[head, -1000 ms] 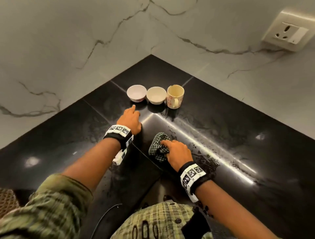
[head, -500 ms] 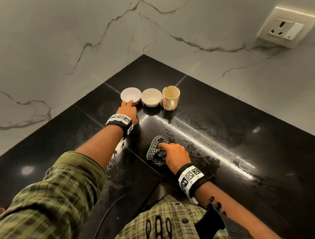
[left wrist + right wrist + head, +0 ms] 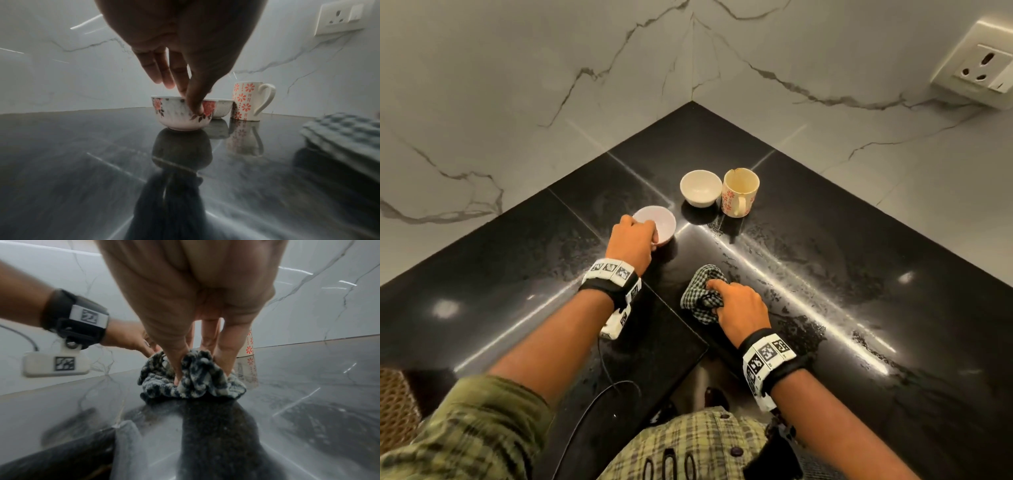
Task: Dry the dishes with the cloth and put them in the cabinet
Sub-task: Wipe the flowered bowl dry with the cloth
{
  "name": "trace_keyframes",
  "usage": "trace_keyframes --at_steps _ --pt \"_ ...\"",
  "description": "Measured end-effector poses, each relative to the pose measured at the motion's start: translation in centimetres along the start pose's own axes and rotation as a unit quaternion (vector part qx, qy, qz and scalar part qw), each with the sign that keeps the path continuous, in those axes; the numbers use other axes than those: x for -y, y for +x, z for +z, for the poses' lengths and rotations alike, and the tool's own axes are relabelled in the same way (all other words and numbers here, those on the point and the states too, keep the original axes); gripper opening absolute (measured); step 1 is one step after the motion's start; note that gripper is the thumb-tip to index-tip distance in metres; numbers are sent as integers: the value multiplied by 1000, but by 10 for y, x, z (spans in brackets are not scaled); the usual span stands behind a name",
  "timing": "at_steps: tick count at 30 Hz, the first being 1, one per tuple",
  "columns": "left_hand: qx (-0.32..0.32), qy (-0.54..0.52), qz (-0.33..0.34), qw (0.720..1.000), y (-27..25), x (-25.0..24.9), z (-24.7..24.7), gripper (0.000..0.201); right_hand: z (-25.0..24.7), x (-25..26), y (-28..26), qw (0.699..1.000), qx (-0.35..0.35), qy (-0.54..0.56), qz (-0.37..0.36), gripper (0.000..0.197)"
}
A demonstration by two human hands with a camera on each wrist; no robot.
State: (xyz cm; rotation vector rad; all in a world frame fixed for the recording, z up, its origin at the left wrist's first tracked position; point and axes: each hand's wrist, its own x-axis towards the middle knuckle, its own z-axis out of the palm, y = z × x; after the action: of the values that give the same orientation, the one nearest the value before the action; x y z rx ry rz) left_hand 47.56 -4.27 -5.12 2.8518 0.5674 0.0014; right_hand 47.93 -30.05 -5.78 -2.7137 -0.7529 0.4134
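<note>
My left hand (image 3: 645, 233) pinches the rim of a small floral bowl (image 3: 661, 224) (image 3: 174, 113), thumb outside and fingers (image 3: 162, 71) over the rim; the bowl sits on the black countertop (image 3: 859, 257), apart from the other dishes. A plain white bowl (image 3: 701, 187) (image 3: 223, 108) and a cream mug with orange flowers (image 3: 740, 196) (image 3: 245, 100) stand together near the corner. My right hand (image 3: 717, 296) grips a bunched checked cloth (image 3: 700, 294) (image 3: 193, 379) that rests on the counter nearer to me.
Marble walls meet at the corner behind the dishes, with a socket plate (image 3: 977, 73) on the right wall. The counter is wet and streaked. A woven basket edge (image 3: 397, 407) shows at the lower left.
My left hand reached the floral bowl, took hold of its rim and drew it back toward me, away from the white bowl and mug. The right hand stayed on the cloth.
</note>
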Motion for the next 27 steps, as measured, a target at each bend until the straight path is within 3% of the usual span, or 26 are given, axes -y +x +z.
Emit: trace_keyframes --at_steps 4,6,8,10,12,15,18,20,22,25,27 --pt "-25 -59 -12 998 -58 11 12 34 3 2 -4 1000 -14 -1 -6 56" --pt "-49 -88 -12 995 -95 20 15 32 2 2 -6 1000 -21 -2 -10 54" --pt "-74 -186 -22 980 -134 26 14 24 2 -2 -6 999 -27 25 3 50" --pt "-87 -303 -42 948 -164 27 5 14 -2 -7 -7 989 -35 136 41 47" --pt "-78 -399 -52 912 -182 25 -9 10 -8 -7 -12 955 -56 288 44 42" --pt "-46 -495 -31 867 -186 13 -25 10 -32 14 -29 919 -98 375 -79 38" --pt "-21 -561 7 827 -176 -14 -39 14 -47 45 -48 895 -172 301 -280 46" --pt "-36 -557 75 827 -170 -29 -51 30 -43 60 -53 874 -192 235 -380 50" --pt "-34 -534 135 834 -168 -38 -61 40 -40 63 -56 864 -211 188 -417 54" --pt "-39 -522 174 834 -170 -51 -61 41 -48 57 -61 864 -238 242 -372 51" --pt "-40 -539 178 822 -173 -60 -54 49 -52 61 -61 841 -243 400 -271 49"
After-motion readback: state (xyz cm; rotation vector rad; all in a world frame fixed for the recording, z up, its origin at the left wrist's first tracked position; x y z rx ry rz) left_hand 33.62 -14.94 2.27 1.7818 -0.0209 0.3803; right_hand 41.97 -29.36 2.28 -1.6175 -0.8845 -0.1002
